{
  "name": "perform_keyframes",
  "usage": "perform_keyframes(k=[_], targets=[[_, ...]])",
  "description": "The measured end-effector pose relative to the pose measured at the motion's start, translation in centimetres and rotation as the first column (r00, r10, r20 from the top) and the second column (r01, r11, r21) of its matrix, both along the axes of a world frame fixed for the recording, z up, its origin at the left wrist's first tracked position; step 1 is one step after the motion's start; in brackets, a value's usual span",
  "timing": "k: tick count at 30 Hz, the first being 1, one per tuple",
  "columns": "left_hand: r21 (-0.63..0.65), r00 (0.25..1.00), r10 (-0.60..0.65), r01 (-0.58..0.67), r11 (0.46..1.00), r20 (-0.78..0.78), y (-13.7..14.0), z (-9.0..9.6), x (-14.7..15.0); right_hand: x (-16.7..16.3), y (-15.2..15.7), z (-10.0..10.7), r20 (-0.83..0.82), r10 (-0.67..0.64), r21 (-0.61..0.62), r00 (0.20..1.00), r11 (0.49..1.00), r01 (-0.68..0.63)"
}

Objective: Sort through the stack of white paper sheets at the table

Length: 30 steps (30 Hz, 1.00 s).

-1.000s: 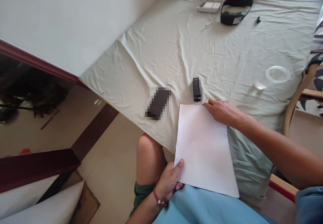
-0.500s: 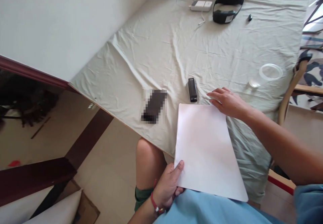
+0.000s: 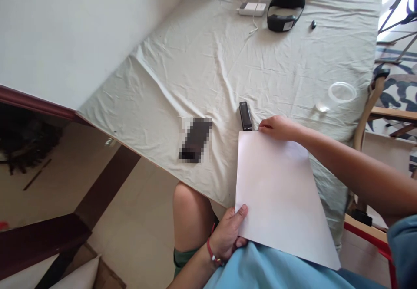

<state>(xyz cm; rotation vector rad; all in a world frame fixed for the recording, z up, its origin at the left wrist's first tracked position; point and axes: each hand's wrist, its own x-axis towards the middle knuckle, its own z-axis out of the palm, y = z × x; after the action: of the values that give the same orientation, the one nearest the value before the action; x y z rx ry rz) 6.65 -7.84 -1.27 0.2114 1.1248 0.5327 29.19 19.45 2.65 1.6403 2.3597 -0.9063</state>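
Note:
A white sheet of paper (image 3: pixel 276 193) lies over the near edge of the table (image 3: pixel 202 63), which is draped in a pale green cloth. My left hand (image 3: pixel 230 234), with a red band at the wrist, pinches the sheet's near left corner above my lap. My right hand (image 3: pixel 278 127) grips the sheet's far edge, fingers curled on it. A black stapler (image 3: pixel 245 115) lies on the cloth just beyond the paper's far left corner, close to my right fingertips. A dark blurred flat object (image 3: pixel 195 139) lies left of the paper.
A clear plastic ring (image 3: pixel 342 92) and a small clear cap (image 3: pixel 321 106) lie at the right. A black headset (image 3: pixel 285 9) and a white box with a cable (image 3: pixel 251 9) sit at the far end. A wooden chair (image 3: pixel 374 106) stands to the right; a white wall is left.
My right hand went from lying flat beside the paper to gripping its far edge. The sheet has shifted right and turned slightly. The view has drifted, so the table's things sit further left.

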Motion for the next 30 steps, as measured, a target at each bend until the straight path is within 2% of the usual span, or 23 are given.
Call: perform_keyframes(k=[6, 15, 19, 22, 26, 28, 30], targets=[[-0.029, 0.999, 0.043, -0.042, 0.999, 0.032, 0.0, -0.3, 1.0, -1.1, 1.2, 0.2, -0.003, -0.020, -0.067, 1.000, 0.998, 0.019], [-0.021, 0.997, 0.067, -0.066, 0.998, 0.035, 1.0, 0.4, 1.3, -1.8, 2.5, -0.6, 0.037, 0.006, -0.032, 0.999, 0.999, -0.005], [-0.024, 0.995, 0.096, -0.095, 0.995, 0.037, 1.9, 1.0, 1.5, -1.7, 3.0, -0.8, 0.060, 0.006, 0.064, 0.998, 0.998, -0.010], [-0.034, 0.993, 0.104, -0.102, 0.994, 0.052, 2.2, 0.9, 1.9, -1.9, 2.6, -0.3, 0.040, -0.034, 0.204, 0.999, 0.979, 0.026], [-0.046, 0.991, 0.126, -0.124, 0.991, 0.042, 2.3, 0.6, 2.4, -3.5, 1.9, 0.7, -0.130, -0.041, 0.427, 0.991, 0.900, 0.093], [-0.049, 0.991, 0.130, -0.128, 0.991, 0.036, 2.3, 0.6, 2.6, -4.7, 2.1, 0.7, -0.223, 0.014, 0.476, 0.975, 0.874, 0.097], [-0.049, 0.991, 0.127, -0.125, 0.991, 0.032, 2.5, 0.6, 2.7, -5.9, 2.7, 0.2, -0.251, 0.039, 0.479, 0.967, 0.874, 0.089]])
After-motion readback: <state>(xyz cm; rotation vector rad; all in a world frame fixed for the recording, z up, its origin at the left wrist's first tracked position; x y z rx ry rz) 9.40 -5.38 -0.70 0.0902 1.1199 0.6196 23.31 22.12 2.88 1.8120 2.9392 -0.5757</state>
